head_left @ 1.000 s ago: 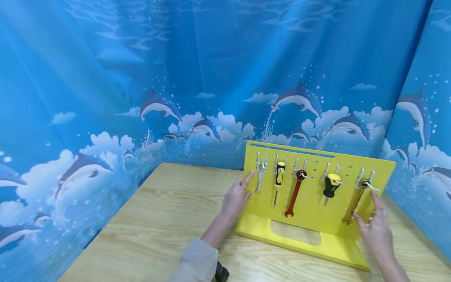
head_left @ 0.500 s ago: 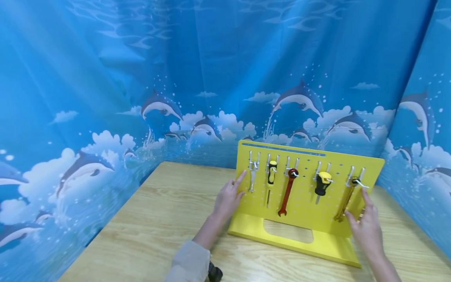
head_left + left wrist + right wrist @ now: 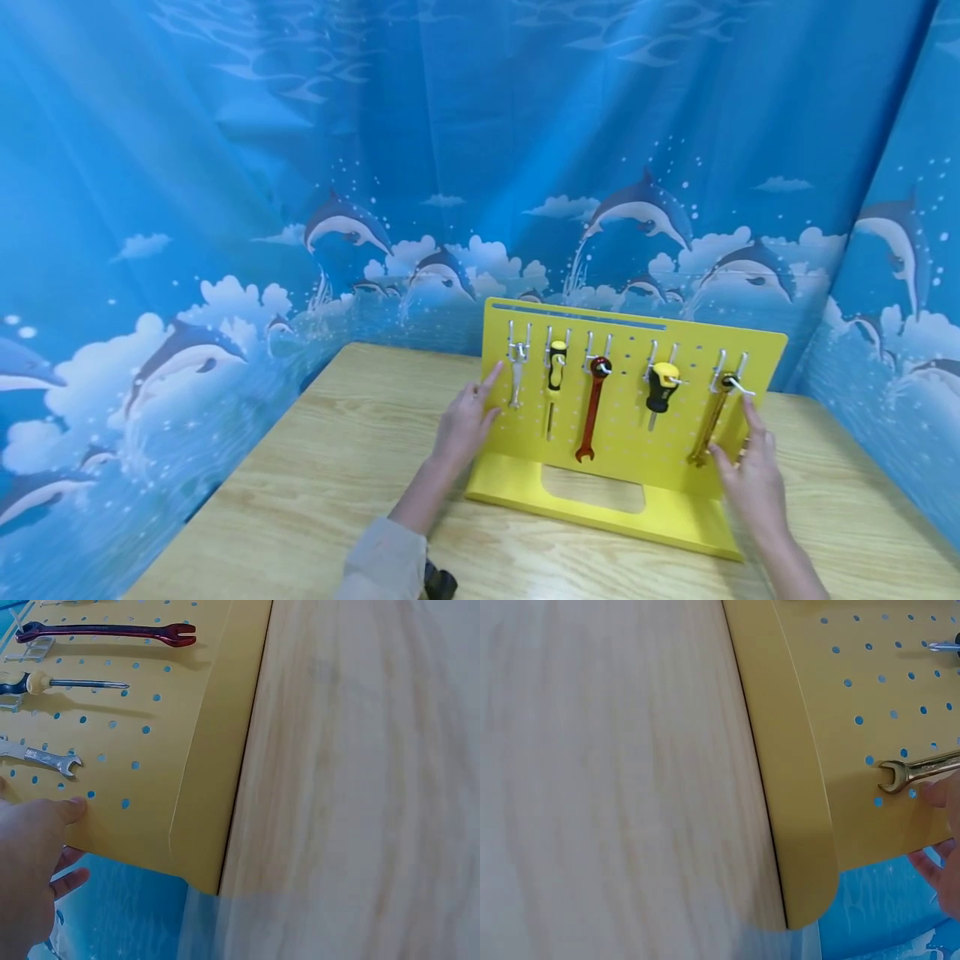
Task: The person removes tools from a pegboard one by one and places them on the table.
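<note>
A yellow pegboard stand [image 3: 637, 454] stands upright on the table. My left hand [image 3: 460, 427] grips its left edge, thumb on the front and some fingers behind in the left wrist view. At the right edge my right hand [image 3: 756, 479] grips likewise, its thumb near the lower end of a gold wrench [image 3: 922, 769]. From left to right on the board's hooks hang a silver wrench [image 3: 517, 379], a slim yellow-black screwdriver [image 3: 556, 371], a red wrench [image 3: 590, 417], a stubby screwdriver [image 3: 660, 392] and that gold wrench.
The wooden table [image 3: 322, 467] extends to the left and in front of the stand. Behind it hangs a blue dolphin-print curtain [image 3: 465, 167], with another stretch on the right. A black object [image 3: 440, 581] shows beside the left sleeve [image 3: 384, 560].
The pegboard stand has slid to the left across the table, tools and all. Both hands have moved left with it, keeping their grip on its edges.
</note>
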`<state>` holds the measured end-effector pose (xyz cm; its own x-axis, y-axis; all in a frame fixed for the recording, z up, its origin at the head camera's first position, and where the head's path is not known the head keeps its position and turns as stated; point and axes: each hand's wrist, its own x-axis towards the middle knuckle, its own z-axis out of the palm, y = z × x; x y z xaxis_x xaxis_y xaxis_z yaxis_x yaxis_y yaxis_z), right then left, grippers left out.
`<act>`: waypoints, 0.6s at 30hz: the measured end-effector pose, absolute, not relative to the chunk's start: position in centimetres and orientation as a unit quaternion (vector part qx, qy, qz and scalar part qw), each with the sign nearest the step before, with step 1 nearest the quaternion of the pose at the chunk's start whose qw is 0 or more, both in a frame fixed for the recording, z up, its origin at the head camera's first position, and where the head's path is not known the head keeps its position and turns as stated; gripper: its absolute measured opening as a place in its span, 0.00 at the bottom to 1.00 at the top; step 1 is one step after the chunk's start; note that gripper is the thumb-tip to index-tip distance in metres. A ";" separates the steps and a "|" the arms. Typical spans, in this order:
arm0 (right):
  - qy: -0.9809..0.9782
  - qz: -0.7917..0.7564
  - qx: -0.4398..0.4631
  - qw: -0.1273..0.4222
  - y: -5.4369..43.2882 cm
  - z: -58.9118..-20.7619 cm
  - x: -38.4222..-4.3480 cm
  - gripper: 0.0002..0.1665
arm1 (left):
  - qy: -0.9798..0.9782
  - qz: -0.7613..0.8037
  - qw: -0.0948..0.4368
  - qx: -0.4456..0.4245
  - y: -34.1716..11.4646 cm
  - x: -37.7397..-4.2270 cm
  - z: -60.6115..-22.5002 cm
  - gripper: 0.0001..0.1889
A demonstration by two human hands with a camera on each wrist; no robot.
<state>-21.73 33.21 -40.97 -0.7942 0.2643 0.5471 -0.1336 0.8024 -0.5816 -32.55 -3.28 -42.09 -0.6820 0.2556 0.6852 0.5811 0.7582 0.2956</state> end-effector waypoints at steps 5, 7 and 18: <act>-0.893 0.305 -0.028 0.329 32.4 -41.1 -22.2 0.54 | -0.885 -0.252 0.317 -0.230 -4.2 -32.4 -42.0 0.41; -0.893 0.307 -0.027 0.329 32.0 -41.2 -22.4 0.54 | -0.886 -0.253 0.315 -0.229 -4.6 -32.2 -41.8 0.40; -0.890 0.318 -0.027 0.325 29.9 -41.0 -22.9 0.53 | -0.888 -0.266 0.309 -0.214 -6.4 -31.9 -41.7 0.40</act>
